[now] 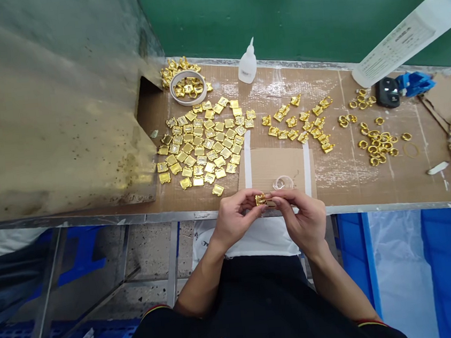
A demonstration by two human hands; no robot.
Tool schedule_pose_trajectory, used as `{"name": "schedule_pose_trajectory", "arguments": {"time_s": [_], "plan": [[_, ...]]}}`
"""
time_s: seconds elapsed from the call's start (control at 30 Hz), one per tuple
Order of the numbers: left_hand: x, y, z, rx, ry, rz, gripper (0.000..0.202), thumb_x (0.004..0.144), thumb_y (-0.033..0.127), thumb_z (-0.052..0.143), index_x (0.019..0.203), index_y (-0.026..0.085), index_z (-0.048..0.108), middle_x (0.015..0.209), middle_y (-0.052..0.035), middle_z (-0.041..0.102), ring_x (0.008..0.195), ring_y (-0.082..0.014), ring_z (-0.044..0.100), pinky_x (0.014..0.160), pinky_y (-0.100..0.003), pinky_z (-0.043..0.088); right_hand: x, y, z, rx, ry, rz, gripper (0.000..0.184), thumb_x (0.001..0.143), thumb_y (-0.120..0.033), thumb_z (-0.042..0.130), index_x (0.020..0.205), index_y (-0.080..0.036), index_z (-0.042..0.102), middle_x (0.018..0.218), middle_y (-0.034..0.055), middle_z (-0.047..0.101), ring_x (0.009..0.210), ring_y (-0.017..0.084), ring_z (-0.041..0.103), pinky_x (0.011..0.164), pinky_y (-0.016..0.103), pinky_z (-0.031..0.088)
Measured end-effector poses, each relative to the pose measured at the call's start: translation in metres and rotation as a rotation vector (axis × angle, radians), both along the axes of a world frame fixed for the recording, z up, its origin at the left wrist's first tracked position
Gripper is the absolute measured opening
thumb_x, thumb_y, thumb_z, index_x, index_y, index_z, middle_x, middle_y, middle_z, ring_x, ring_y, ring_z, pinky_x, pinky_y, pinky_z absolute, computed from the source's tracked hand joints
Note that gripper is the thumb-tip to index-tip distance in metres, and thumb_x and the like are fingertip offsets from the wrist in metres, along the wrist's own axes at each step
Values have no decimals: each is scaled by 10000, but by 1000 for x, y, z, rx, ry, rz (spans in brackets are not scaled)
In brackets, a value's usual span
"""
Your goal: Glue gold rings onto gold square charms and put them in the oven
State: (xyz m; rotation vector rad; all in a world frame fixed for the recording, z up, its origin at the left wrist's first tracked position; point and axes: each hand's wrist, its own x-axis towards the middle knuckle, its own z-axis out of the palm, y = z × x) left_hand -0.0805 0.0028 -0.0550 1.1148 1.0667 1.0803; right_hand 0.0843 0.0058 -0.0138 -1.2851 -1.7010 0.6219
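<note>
My left hand (236, 216) pinches a small gold metal fitting (260, 200) near the front edge of the bench. Facing it, my right hand (305, 215) is closed in a pinch at the fitting's right side; a slim piece seems to lie between those fingers, too small to name. Just beyond the hands, a clear ring-shaped coil (283, 182) rests on a taped cardboard piece (275, 159). Flat gold square pieces (198, 144) lie spread out to the left. Gold fittings with loops (305, 123) are scattered to the right of the cardboard.
A white dropper bottle (247, 65) stands at the back, near a tape roll (188, 88) around gold parts. Gold rings (380, 144), a black case (387, 93) and a large tilted bottle (405, 37) are on the right. A metal box (54, 111) bounds the left.
</note>
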Motion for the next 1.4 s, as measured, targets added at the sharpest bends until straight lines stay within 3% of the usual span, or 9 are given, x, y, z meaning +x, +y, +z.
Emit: {"name": "schedule_pose_trajectory", "arguments": {"time_s": [0.8,1.4], "plan": [[0,0,-1,15,17,-4,280,880,381,788,1027,147,744,820,-54,785,684,-162,764,646,-238,660,0,0,-2,-64,-1,-11,149,974,-184,654,898,-248,765,844,27,845,735,204,820,660,279,684],[0,-1,0,19,11,7,252,879,352,786,1026,151,748,847,-64,799,704,-171,775,650,-241,661,-2,0,-3,12,-25,-7,123,975,-169,661,910,-243,734,872,34,847,748,194,821,657,262,678]]}}
